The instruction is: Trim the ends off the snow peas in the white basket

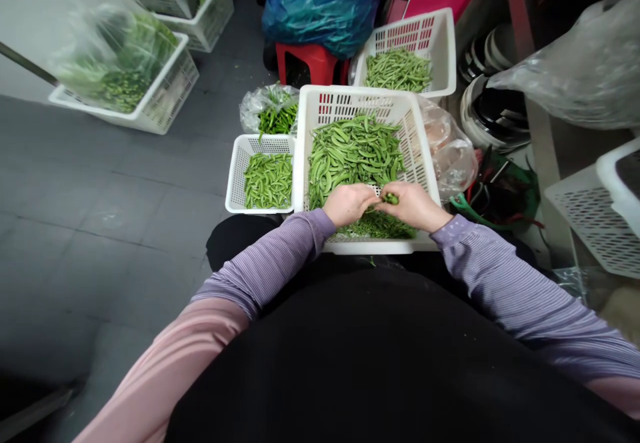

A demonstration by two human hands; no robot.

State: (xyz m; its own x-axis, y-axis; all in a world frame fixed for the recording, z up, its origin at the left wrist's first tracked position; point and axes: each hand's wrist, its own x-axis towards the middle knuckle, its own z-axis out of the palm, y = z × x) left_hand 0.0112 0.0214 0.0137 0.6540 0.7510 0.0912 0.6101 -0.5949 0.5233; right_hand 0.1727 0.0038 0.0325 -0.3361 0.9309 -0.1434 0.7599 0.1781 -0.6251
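Both of my hands meet over a large white plastic basket (423, 143) heaped with green pea pods (355, 146). My right hand (416, 206) is closed around pea pods (390, 198), whose green ends show between thumb and fingers. Fingertips pinched, my left hand (350, 204) touches those of the right at a pod's end; what exactly lies in the pinch is mostly hidden. Beneath the hands, thin green trimmings (383, 224) are piled at the basket's near end. To the left, a smaller white basket (231, 186) contains more pods (269, 180).
Behind stand a bag of green peppers (277, 118), a red stool (313, 63) bearing a blue bag (325, 6), and a white basket of green beans (399, 70). Bagged greens (125, 63) sit at left. A clear bag (453, 153) and stacked lidded tubs (493, 113) flank the right.
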